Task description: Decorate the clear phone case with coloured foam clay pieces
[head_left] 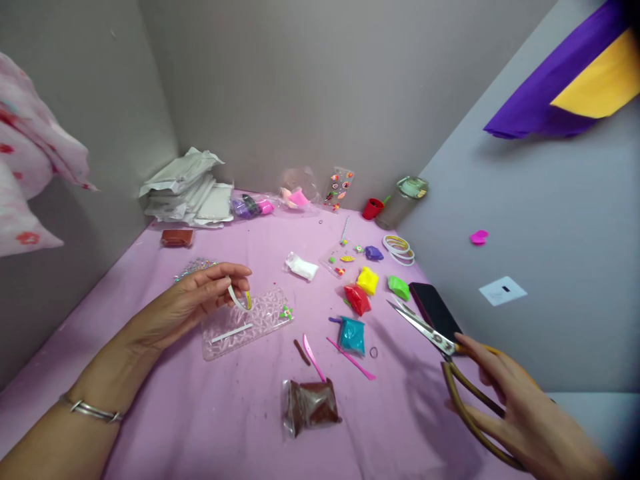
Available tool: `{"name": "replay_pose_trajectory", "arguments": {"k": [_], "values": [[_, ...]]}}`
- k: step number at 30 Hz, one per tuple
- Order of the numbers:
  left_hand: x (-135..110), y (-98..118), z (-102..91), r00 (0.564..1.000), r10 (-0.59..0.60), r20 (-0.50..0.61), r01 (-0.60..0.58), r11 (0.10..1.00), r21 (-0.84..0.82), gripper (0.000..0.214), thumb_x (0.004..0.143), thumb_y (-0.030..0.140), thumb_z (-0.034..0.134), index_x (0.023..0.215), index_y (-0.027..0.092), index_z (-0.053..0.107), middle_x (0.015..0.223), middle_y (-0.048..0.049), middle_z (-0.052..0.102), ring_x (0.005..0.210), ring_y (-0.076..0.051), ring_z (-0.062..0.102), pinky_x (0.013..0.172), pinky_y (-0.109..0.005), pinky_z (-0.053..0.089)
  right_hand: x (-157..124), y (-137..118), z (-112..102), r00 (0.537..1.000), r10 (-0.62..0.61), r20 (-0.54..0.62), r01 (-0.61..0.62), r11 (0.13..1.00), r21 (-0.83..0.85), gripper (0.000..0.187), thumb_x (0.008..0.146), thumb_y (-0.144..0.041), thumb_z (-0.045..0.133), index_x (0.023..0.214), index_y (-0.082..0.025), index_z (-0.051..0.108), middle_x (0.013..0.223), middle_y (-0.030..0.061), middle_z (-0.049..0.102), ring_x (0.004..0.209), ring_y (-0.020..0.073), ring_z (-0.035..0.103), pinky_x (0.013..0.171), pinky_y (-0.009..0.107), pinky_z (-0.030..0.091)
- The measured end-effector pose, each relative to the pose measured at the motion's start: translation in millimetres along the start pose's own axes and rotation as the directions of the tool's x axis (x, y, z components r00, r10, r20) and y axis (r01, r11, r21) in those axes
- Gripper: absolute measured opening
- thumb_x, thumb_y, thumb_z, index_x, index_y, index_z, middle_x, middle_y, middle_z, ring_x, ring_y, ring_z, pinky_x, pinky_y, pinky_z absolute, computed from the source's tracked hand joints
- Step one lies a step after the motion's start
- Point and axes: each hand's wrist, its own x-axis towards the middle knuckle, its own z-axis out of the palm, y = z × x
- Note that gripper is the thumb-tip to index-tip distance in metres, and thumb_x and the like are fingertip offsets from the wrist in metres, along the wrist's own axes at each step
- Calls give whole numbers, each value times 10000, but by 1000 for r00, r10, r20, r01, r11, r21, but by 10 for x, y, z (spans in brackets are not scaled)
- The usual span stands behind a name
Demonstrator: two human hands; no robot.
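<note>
My left hand (203, 293) pinches a thin roll of double-sided tape (240, 297), white with yellow inside, between thumb and fingers. Right below it lies a clear, textured phone case (270, 307). A white tape strip (233, 333) runs across the case, and a small green and white flower charm (286, 312) sits at its right edge. At the right, my right hand (520, 400) is wrapped round the handles of a pair of scissors (425, 328). Their blades point up and left, slightly apart, above the table near a black phone (435, 310).
Coloured clay packets, including red (357, 299), yellow (368, 281), teal (352, 335) and brown (315, 403), lie mid-table with pink modelling tools (353, 360). More tape rolls (399, 248), a bottle (403, 203) and a red cup (373, 209) stand farther right. White packets (187, 190) are stacked back left.
</note>
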Motion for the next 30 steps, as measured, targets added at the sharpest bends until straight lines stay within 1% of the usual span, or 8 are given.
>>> {"name": "replay_pose_trajectory", "arguments": {"k": [4,8,11,14,17,19,23,30], "values": [[8,10,36,1000,-6,3,6,1000,-20,252,925,382,668,1145,275,731,1050,-46,695,958,-190,636,832,-247,527,-78,-338,-94,992,-110,-67,113,993,44,578,864,-465,592,1386,-249,472,1186,142,647,880,258,684,770,403,595],[8,4,50,1000,1,13,0,999,-39,239,911,334,700,1141,277,735,1042,-34,696,951,-175,627,838,-247,513,-71,-1005,-125,979,-200,29,194,971,138,427,900,-389,615,1309,-303,529,1083,79,721,794,213,728,639,290,606],[6,-3,37,1000,14,10,-14,999,-52,248,899,312,717,1144,276,737,1032,-25,692,943,-165,623,849,-246,505,-63,-1537,-108,928,-344,143,295,913,282,435,875,-281,613,1301,-312,533,1089,56,735,768,184,746,617,256,616],[11,-9,18,1000,21,-1,-21,998,-63,249,910,299,703,1157,280,734,1030,-21,689,962,-162,611,862,-246,496,-21,-1893,-70,918,-373,132,330,906,266,400,871,-264,593,1269,-279,557,1050,81,740,719,207,750,520,276,598],[19,-13,6,999,32,-1,-32,997,-76,249,917,288,695,1163,280,733,1034,-19,685,968,-157,602,855,-236,486,45,-2052,-33,932,-354,82,344,932,113,375,881,-316,615,1244,-232,581,1068,139,734,795,283,757,505,329,589],[20,-8,4,999,41,2,-40,996,-84,254,912,283,700,1164,276,734,1035,-19,682,956,-154,600,846,-233,481,73,-2109,-12,924,-360,132,356,933,53,387,867,-336,657,1231,-221,593,1049,141,732,809,310,751,523,365,593],[7,18,13,998,59,22,-57,995,-87,273,896,269,717,1168,260,736,1022,-23,676,926,-154,590,837,-243,472,83,-2221,39,908,-324,265,327,944,35,378,889,-317,656,1248,-220,589,982,101,725,767,288,739,586,395,595],[-3,30,18,996,70,49,-67,995,-71,274,892,248,713,1165,265,738,1029,-24,674,923,-148,573,825,-237,467,133,-2367,158,919,-260,296,267,964,17,442,905,-313,647,1325,-205,556,1029,102,725,864,297,736,657,375,563]]}}
